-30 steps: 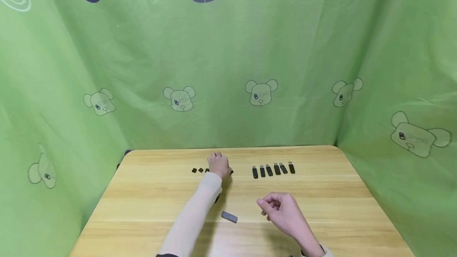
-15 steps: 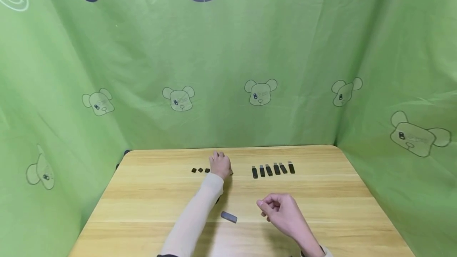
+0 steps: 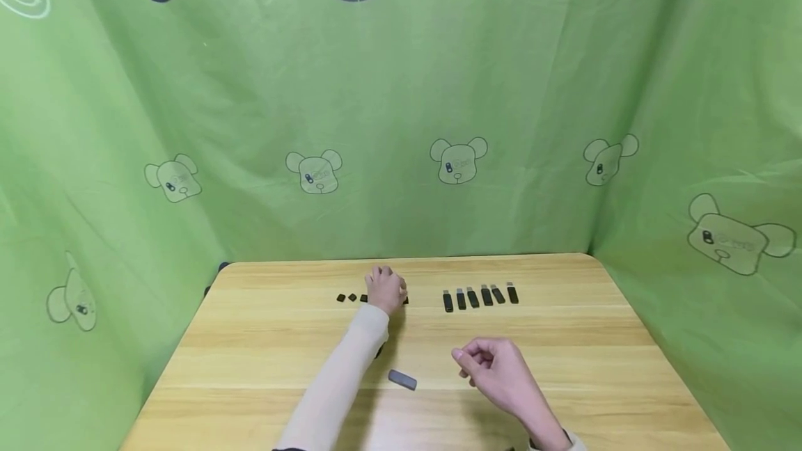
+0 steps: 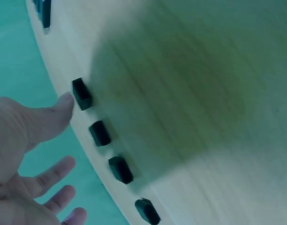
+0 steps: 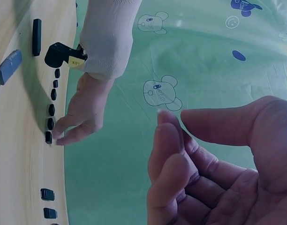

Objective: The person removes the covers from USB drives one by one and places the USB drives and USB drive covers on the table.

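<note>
1. My left hand (image 3: 385, 289) is stretched to the far side of the wooden table (image 3: 263, 353), at the row of small black caps (image 4: 100, 133). Its fingers are straight and relaxed, and the thumb tip touches the end cap (image 4: 81, 93); I grip nothing with it.
2. The left wrist view shows four caps in that line, spaced evenly near the table's far edge. From the head view, three more sit left of my hand and one peeks out on its right.
3. My right hand (image 3: 498, 373) hovers over the near part of the table, fingers loosely curled toward the thumb, with nothing in it.
4. To the right of the caps lies a row of six black USB sticks (image 3: 479, 296), side by side and apart from the caps.
5. One grey stick (image 3: 402, 380) lies alone near me, between my two arms.
6. I judge the sorting largely done: both rows stand, and the grey stick remains outside them.
</note>
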`<state>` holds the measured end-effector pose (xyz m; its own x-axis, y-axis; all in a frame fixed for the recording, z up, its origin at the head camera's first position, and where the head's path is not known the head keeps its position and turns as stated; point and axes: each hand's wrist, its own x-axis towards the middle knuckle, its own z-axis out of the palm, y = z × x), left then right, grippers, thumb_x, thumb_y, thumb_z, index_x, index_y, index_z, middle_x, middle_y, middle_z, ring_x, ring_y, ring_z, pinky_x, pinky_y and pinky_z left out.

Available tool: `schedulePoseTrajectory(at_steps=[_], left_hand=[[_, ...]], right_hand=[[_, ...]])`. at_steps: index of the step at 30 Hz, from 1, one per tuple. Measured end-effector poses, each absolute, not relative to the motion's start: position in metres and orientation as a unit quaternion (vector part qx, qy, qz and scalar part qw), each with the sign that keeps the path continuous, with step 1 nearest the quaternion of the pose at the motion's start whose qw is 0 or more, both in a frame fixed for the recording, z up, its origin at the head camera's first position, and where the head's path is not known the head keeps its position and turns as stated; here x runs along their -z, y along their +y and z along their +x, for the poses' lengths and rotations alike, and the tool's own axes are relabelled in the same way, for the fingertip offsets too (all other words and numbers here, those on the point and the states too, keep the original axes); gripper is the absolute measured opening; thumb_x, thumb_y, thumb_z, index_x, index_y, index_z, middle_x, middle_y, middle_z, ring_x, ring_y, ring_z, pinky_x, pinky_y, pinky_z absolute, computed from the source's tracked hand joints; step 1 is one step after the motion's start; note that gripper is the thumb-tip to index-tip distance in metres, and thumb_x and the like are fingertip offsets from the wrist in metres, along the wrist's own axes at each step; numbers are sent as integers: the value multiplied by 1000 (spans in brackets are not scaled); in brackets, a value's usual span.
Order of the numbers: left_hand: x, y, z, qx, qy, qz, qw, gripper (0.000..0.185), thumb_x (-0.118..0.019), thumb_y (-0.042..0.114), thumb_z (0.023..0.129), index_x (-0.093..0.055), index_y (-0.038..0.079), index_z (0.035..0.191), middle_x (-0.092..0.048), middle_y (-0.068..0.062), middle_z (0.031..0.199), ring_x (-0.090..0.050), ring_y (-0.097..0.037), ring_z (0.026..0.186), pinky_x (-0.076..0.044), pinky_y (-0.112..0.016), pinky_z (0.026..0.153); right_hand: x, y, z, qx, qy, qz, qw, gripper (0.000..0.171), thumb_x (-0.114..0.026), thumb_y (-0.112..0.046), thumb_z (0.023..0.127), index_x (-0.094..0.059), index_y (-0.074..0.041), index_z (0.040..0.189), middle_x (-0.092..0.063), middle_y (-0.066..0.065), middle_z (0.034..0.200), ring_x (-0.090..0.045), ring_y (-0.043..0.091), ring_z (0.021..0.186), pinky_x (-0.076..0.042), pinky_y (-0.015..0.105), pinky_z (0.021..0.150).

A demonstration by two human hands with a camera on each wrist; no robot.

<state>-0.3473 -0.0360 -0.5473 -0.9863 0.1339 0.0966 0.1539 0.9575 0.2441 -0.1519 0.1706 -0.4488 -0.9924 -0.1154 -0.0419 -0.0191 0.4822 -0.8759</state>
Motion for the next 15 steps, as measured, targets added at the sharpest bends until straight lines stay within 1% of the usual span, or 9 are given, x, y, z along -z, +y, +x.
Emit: schedulePoseTrajectory(at_steps=[3,6,8,11,13,15], left_hand=[[542,-43,-345,180,-980,-70,55,32,-76,24,92,-72,14,122,-64,-14,129,-48,-33,117,-39,-46,91],[532,-53,-339,233,-967,-64,74,38,-73,23,93,-67,10,128,-63,-17,131,-51,-34,118,-42,-50,97],[525,-60,-333,259,-959,-67,95,36,-71,22,95,-66,8,128,-65,-18,128,-56,-35,116,-45,-52,98],[514,-71,-320,295,-944,-75,125,30,-65,18,99,-66,3,125,-67,-21,123,-62,-37,111,-50,-52,98],[508,-77,-308,315,-935,-77,140,28,-60,17,102,-66,1,125,-68,-21,123,-63,-38,115,-51,-52,102],[504,-82,-293,342,-925,-72,147,29,-57,17,103,-65,0,125,-68,-21,123,-63,-38,115,-52,-52,101]], right_hand=[[448,170,-153,508,859,-36,45,14,-73,-20,92,-72,-8,85,-70,5,71,-63,16,59,-52,23,54],[448,169,-154,508,860,-34,40,11,-73,-17,92,-72,-8,86,-70,5,71,-63,16,60,-53,23,54],[447,168,-155,506,861,-31,33,9,-72,-14,92,-72,-8,85,-70,5,71,-63,15,60,-52,22,55],[446,165,-157,491,870,-28,15,8,-72,-13,92,-72,-11,84,-70,2,72,-61,9,62,-51,21,59],[446,163,-159,478,878,-28,0,8,-72,-14,92,-73,-11,85,-70,-1,73,-60,6,64,-50,20,62],[446,161,-160,466,884,-31,-10,5,-73,-15,91,-74,-11,88,-70,-3,74,-60,5,67,-50,19,65]])
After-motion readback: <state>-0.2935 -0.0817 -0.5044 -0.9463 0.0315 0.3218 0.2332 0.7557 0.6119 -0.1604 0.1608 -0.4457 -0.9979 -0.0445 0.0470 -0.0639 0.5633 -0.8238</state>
